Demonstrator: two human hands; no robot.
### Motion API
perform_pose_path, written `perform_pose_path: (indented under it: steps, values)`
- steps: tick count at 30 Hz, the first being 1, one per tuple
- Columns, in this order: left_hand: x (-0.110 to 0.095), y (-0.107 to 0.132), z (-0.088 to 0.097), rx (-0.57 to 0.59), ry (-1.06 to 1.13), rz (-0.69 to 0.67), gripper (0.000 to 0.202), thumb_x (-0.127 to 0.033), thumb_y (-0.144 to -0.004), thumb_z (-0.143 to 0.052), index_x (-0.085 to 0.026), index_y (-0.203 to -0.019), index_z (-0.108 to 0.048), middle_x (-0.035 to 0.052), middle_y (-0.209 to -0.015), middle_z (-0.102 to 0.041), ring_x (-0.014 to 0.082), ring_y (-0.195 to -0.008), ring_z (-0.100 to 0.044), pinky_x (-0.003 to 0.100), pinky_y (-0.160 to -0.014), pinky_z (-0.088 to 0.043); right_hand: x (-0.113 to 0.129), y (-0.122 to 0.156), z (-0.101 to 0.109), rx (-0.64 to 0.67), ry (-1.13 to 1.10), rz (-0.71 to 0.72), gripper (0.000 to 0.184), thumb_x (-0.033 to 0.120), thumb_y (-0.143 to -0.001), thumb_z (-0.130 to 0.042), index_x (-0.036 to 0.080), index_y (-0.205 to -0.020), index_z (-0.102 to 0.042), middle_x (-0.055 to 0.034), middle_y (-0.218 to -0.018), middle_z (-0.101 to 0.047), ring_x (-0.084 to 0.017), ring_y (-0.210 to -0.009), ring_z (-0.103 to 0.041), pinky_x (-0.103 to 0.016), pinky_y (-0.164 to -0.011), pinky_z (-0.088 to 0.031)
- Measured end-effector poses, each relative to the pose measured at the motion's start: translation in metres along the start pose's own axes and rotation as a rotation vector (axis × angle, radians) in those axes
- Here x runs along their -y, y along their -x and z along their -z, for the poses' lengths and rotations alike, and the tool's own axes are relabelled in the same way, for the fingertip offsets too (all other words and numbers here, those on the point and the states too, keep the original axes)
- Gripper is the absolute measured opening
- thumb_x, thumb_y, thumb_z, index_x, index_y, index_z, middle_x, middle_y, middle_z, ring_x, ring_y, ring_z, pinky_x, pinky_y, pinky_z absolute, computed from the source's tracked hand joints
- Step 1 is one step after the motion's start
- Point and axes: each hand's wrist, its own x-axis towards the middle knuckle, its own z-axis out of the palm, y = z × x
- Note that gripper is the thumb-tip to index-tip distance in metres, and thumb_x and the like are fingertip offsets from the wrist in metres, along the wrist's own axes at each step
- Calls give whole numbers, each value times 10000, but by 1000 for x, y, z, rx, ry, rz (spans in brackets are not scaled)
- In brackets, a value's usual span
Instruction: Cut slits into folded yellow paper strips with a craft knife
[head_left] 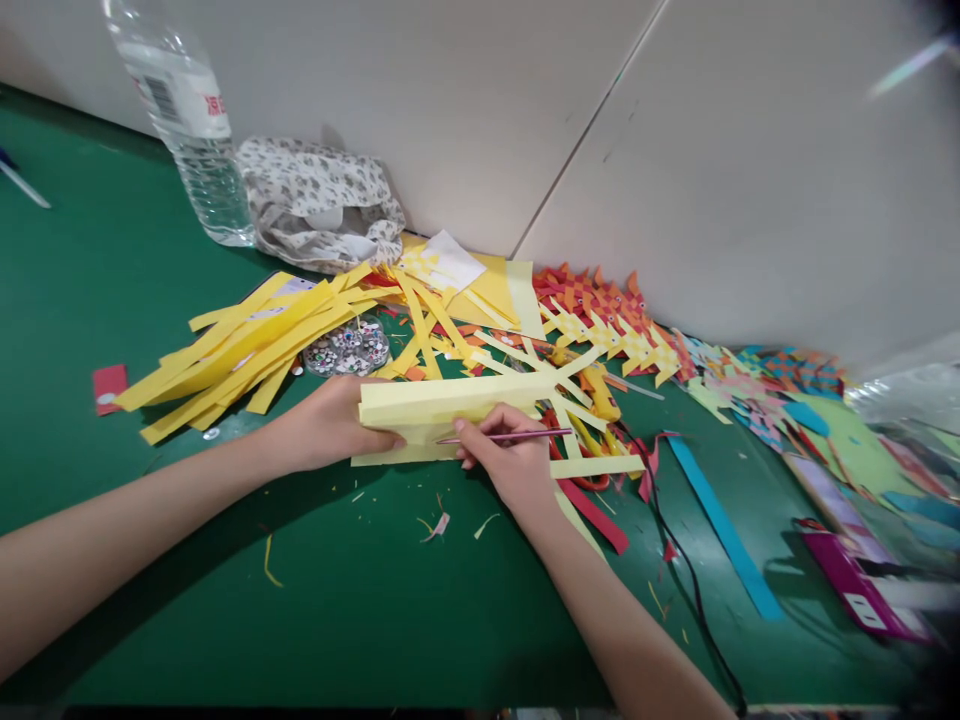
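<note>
My left hand [326,425] grips the left end of a folded pale yellow paper [442,405] that lies on the green table [150,300]. Fingers are wrapped round its edge. My right hand [510,455] is closed on a thin pink pencil [517,436], held flat with its tip pointing left against the lower edge of the paper. Loose pale yellow strips [570,400] fan out just right of the paper.
A heap of darker yellow strips [240,350] lies left, with a dish of googly eyes [349,348] beside it. A water bottle [187,120] and patterned cloth pouch [319,205] stand by the wall. Woven paper fish [607,310], a blue strip [720,530], a black cable [682,570] lie right.
</note>
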Motion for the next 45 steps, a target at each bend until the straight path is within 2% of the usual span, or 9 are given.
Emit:
perform_pose_path:
  steps: [6,12,17,23,28,33,39,45]
  values:
    - [3,0,2,-4,-68,-37,358,-310,-644,-725,-168,-971,-688,42,-907,-738,218,-773,-665,301,-652,-531,-1,-1,7,-76,-5,-7,342,325,-696,-776,202,-538,-498,23,-442,-629,-96,-345,-542,-190,-369,-432]
    - [2,0,2,17,-40,-7,420,-300,-632,-729,-153,-1023,-675,44,-931,-733,210,-789,-653,287,-668,-526,0,-1,4,-23,7,-4,331,313,-700,-779,195,-547,-510,19,-459,-639,-95,-369,-563,-184,-399,-454]
    - [4,0,2,18,-82,-16,372,-328,-650,-729,-142,-968,-679,55,-917,-724,216,-779,-644,291,-649,-519,-1,-2,9,-89,2,1,333,299,-709,-763,198,-538,-496,25,-444,-627,-87,-354,-546,-174,-382,-439]
    - [2,0,2,27,-17,3,456,-292,-640,-737,-153,-1069,-669,47,-959,-731,217,-809,-651,295,-692,-518,-2,-3,8,-17,-5,10,325,306,-696,-772,198,-540,-508,24,-442,-628,-92,-357,-560,-176,-386,-449]
    - [-1,0,1,21,-43,11,414,-318,-631,-734,-133,-996,-676,52,-905,-726,215,-778,-642,297,-658,-509,-1,-3,11,-103,6,3,334,290,-685,-767,200,-526,-488,29,-428,-618,-88,-342,-539,-174,-367,-426]
    - [-1,0,1,17,-13,21,442,-293,-618,-738,-148,-1031,-676,45,-932,-734,212,-788,-647,298,-683,-510,-2,-3,7,-8,6,10,312,298,-691,-768,196,-546,-512,24,-454,-635,-86,-361,-556,-173,-391,-446]
    - [3,-1,2,15,-41,-16,419,-323,-642,-735,-140,-1016,-684,57,-917,-731,220,-780,-645,308,-664,-508,-1,-4,10,-89,6,-2,326,281,-679,-761,200,-526,-485,33,-421,-609,-85,-337,-532,-172,-366,-423]
    - [0,-1,1,12,-25,22,445,-298,-621,-738,-151,-1037,-682,53,-946,-738,228,-807,-658,311,-696,-516,-1,-2,6,0,18,17,312,280,-699,-758,198,-542,-500,32,-444,-623,-82,-356,-544,-172,-390,-442]
